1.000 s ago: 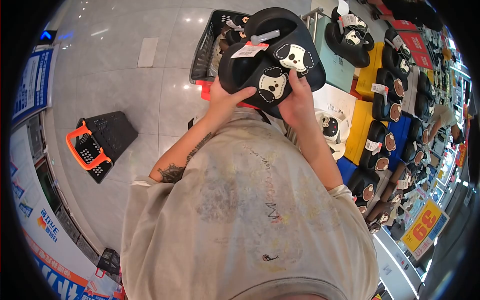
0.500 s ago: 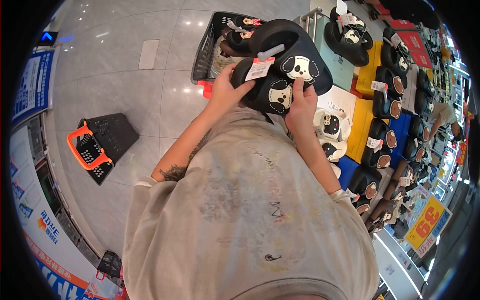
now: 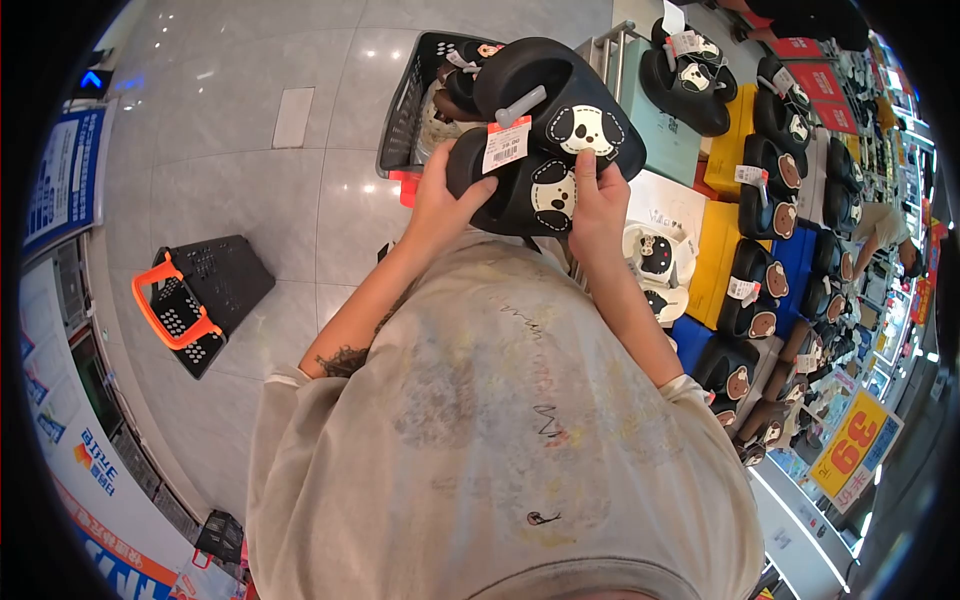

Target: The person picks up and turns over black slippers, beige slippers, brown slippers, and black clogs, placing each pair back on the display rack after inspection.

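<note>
A pair of black slippers [image 3: 545,150] with white dog-face patches is held up in front of my body by both hands. A grey plastic hanger [image 3: 521,104] and a white-and-red price tag [image 3: 507,145] are attached to the pair. My left hand [image 3: 440,197] grips the left slipper near its heel, with the thumb on top. On the other side, my right hand [image 3: 600,205] is closed around the toe end, its thumb by a dog patch. Behind the slippers, a black shopping basket [image 3: 396,130] holds more footwear, partly hidden.
A second black basket [image 3: 238,275] with an orange handle [image 3: 150,300] stands on the tiled floor at left. On the right, a display carries several slipper pairs on yellow boxes [image 3: 715,270] and a yellow price sign [image 3: 853,450]. A person [image 3: 885,235] bends at far right.
The slippers and both hands have shifted slightly left in view, and the price tag now faces me more squarely. The grip has not changed.
</note>
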Action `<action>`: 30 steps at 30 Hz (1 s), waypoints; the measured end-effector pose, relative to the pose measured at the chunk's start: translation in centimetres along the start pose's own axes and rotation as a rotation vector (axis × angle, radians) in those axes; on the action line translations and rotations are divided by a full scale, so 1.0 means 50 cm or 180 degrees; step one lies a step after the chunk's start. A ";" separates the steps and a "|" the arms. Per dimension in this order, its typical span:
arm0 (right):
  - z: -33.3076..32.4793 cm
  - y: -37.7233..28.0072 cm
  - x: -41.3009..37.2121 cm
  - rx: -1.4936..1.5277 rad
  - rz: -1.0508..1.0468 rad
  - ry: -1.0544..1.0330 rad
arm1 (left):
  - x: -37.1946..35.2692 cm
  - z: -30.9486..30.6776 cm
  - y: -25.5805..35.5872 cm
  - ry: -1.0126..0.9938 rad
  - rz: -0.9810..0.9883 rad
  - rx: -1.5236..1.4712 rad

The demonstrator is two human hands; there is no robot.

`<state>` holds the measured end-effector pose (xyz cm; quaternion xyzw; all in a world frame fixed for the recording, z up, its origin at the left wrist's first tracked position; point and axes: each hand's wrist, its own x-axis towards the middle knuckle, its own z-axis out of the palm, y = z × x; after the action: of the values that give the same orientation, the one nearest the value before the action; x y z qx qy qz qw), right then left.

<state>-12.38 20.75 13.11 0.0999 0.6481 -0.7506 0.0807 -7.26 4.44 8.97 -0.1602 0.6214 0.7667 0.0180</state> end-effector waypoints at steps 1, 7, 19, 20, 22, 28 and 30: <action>0.001 -0.008 0.001 0.0004 -0.0004 0.0014 | -0.006 -0.002 0.015 -0.0068 0.0122 -0.0054; 0.024 -0.056 0.025 0.0107 0.0784 0.0436 | -0.012 -0.002 0.008 -0.0274 0.0722 -0.1110; 0.021 -0.064 0.077 0.1592 0.1682 0.0473 | 0.013 0.043 0.000 -0.0607 0.0037 -0.1039; 0.021 -0.066 0.073 0.1497 0.1701 0.0512 | 0.011 0.043 -0.005 -0.0611 0.0035 -0.1037; 0.018 -0.063 0.068 0.1400 0.1707 0.0539 | 0.009 0.045 -0.013 -0.0591 0.0200 -0.0975; 0.019 -0.015 0.031 0.1472 0.0960 0.0487 | 0.006 0.054 -0.006 0.0313 0.0672 -0.0349; 0.032 -0.015 0.013 0.1384 0.0717 0.0391 | 0.003 0.051 -0.004 0.0280 0.0506 -0.0540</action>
<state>-13.25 19.27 13.89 0.2319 0.4598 -0.8512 0.1009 -7.90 6.90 9.17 -0.1449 0.5652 0.8078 -0.0839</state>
